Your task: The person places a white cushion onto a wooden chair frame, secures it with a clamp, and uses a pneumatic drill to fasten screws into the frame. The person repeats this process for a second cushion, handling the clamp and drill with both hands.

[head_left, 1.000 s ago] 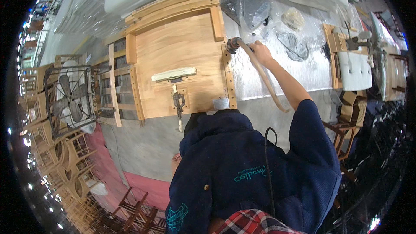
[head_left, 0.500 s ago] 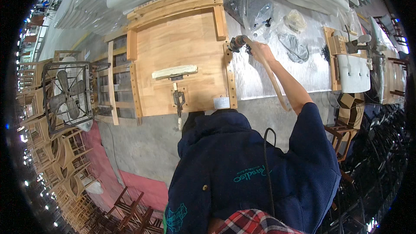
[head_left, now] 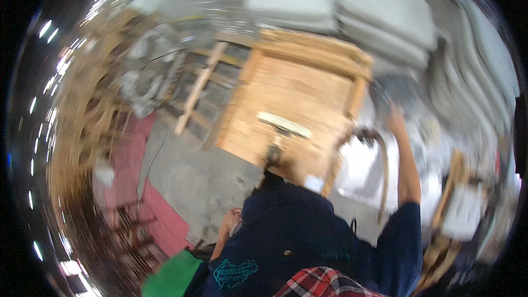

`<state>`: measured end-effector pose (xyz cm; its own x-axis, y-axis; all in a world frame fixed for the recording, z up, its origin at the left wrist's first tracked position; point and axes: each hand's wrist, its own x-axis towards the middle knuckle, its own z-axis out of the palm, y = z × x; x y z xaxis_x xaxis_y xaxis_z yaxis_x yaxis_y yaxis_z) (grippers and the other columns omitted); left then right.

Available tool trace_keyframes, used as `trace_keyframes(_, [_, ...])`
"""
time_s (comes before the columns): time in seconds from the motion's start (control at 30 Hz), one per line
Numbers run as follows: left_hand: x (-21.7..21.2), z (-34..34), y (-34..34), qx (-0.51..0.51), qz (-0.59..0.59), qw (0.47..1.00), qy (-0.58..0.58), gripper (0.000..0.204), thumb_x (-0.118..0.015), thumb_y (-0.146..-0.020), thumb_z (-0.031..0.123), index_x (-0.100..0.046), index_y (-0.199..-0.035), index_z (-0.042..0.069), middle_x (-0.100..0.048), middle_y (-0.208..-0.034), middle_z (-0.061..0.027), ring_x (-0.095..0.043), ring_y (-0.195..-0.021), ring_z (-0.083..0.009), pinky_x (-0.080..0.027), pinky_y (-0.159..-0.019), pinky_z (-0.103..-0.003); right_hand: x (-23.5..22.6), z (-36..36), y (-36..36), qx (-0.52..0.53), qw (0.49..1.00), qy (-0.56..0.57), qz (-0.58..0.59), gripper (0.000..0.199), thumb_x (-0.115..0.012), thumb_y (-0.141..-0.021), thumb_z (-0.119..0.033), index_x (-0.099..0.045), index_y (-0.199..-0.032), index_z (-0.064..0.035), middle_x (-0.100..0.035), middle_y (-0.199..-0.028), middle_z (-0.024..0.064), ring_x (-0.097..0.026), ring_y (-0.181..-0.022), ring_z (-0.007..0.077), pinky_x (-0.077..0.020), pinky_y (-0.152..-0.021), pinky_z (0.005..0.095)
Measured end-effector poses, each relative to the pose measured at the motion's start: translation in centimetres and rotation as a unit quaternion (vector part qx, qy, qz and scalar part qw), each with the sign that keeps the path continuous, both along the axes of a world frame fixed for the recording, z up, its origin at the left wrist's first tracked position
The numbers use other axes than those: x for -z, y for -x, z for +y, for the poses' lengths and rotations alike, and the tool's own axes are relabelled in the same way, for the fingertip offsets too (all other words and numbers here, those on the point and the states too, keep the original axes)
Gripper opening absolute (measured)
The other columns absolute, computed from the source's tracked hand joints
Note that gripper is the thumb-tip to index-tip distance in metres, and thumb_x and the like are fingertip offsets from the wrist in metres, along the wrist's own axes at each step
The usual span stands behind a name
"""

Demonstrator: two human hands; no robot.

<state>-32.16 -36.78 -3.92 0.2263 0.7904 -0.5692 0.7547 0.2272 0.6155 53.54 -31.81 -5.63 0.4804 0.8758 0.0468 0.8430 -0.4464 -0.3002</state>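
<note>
Person's right hand (head_left: 394, 120) at near edge of dark plastic-wrapped bundle (head_left: 397, 89), right of wooden board (head_left: 302, 91), far side; blurred, contact and grip cannot be told. Hose (head_left: 384, 173) left of right forearm. Left hand (head_left: 231, 220) near, beside torso; finger state unclear.

Pale, smooth wood forms the board (head_left: 302, 93); the bag (head_left: 404, 89) looks like glossy plastic, the floor (head_left: 192, 168) like matt concrete.

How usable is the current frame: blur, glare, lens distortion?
In the head view, motion blur streaks the lights at left and softens the right hand, hiding its grip; glare whitens the shiny sheet; wide fisheye distortion, with black corners.
</note>
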Motion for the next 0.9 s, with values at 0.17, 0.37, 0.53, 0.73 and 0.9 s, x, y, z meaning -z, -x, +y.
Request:
trace_keyframes(0.17, [0.3,-3.5,3.8,-0.055,-0.012,0.995,0.080,0.038,-0.071,-0.093,0.041,-0.067,-0.094,0.004,-0.071,-0.081,-0.0092,-0.066,-0.078,-0.0212,-0.051,-0.074,-0.038,2.8,4.7,2.8,0.055,0.997,0.000,0.048,0.088,-0.068,-0.089,-0.042,-0.028,-0.162,-0.0118,-0.018,-0.158,0.0442,-0.028,-0.145,0.0583,-0.0285,-0.121,0.0563])
trace_keyframes(0.37, [-1.2,-6.3,0.6,-0.086,0.104,0.987,0.086,0.039,-0.068,-0.090,0.047,-0.068,-0.088,0.008,-0.070,-0.079,-0.0121,-0.067,-0.077,-0.0298,-0.051,-0.072,-0.040,1.0,4.9,3.4,0.057,0.998,-0.007,0.026,0.059,-0.067,-0.089,-0.021,-0.051,-0.143,-0.0056,-0.054,-0.128,0.0349,-0.054,-0.120,0.0523,-0.0444,-0.104,0.0544])
trace_keyframes(0.53, [0.6,-3.5,-3.8,-0.127,0.077,0.981,0.123,0.029,-0.065,-0.090,0.038,-0.067,-0.083,0.009,-0.060,-0.068,-0.0020,-0.059,-0.064,-0.0182,-0.045,-0.059,-0.037,-1.9,5.5,1.8,0.086,0.993,-0.083,-0.015,0.056,-0.069,-0.086,-0.016,-0.055,-0.139,-0.0025,-0.057,-0.125,0.0304,-0.056,-0.117,0.0496,-0.0458,-0.102,0.0529])
trace_keyframes(0.73, [6.3,-2.0,1.6,0.068,0.051,0.991,-0.104,0.029,-0.060,-0.095,0.034,-0.066,-0.082,0.008,-0.055,-0.066,-0.0083,-0.057,-0.065,-0.0206,-0.044,-0.061,-0.037,1.3,5.7,0.2,0.066,0.997,0.016,-0.032,0.060,-0.069,-0.088,-0.019,-0.050,-0.141,0.0006,-0.053,-0.139,0.0305,-0.052,-0.128,0.0484,-0.0437,-0.109,0.0512])
trace_keyframes(0.9, [4.7,-2.8,2.7,0.082,0.015,0.990,-0.114,0.029,-0.061,-0.094,0.033,-0.063,-0.084,0.005,-0.060,-0.076,-0.0130,-0.060,-0.073,-0.0275,-0.047,-0.068,-0.043,1.0,6.3,3.4,0.060,0.998,0.002,0.000,0.056,-0.065,-0.088,-0.019,-0.051,-0.138,0.0049,-0.057,-0.131,0.0314,-0.053,-0.124,0.0497,-0.0452,-0.106,0.0522])
